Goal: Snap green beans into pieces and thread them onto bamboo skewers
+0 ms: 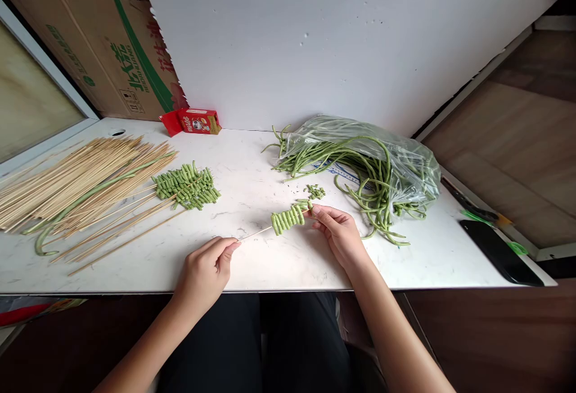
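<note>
My left hand pinches the bare end of a thin bamboo skewer above the table's front. Several short green bean pieces are threaded side by side on it. My right hand closes its fingertips on a bean piece at the skewer's far end; whether that piece is pierced I cannot tell. Just beyond lies a small heap of cut bean ends. Left of my hands, several filled bean skewers lie stacked together, their bare sticks pointing left.
Bare bamboo skewers spread over the left side, a long bean across them. Long green beans spill from a clear plastic bag at right. A black phone, scissors, red box and carton stand around.
</note>
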### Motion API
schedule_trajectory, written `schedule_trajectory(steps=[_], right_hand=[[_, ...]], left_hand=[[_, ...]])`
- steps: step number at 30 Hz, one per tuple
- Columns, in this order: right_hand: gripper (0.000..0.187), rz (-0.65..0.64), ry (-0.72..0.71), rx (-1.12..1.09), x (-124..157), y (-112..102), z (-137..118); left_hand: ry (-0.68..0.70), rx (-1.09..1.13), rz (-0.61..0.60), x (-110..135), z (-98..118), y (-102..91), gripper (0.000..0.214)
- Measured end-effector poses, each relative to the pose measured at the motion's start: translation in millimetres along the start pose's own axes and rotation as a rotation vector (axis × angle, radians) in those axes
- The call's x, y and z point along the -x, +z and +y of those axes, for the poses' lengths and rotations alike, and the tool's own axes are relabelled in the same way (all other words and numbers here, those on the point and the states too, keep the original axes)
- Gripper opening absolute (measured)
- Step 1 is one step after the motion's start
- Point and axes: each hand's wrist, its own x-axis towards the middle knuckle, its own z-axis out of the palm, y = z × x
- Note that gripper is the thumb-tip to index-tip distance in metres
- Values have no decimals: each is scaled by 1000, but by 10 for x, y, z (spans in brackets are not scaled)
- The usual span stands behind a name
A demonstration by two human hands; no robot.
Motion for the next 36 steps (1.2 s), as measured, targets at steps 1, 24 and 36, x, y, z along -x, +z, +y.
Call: schedule_trajectory(steps=[1,24,36], right_hand=[[24,-1,4,-4,1,-2,-1],[26,-44,15,15,-16,-48,47],[23,-45,2,58,0,-33,35]], left_hand=[[0,0,-1,1,0,-1,21],[-5,-16,1,11,-9,-2,20],[5,-9,0,6,-18,14,19]])
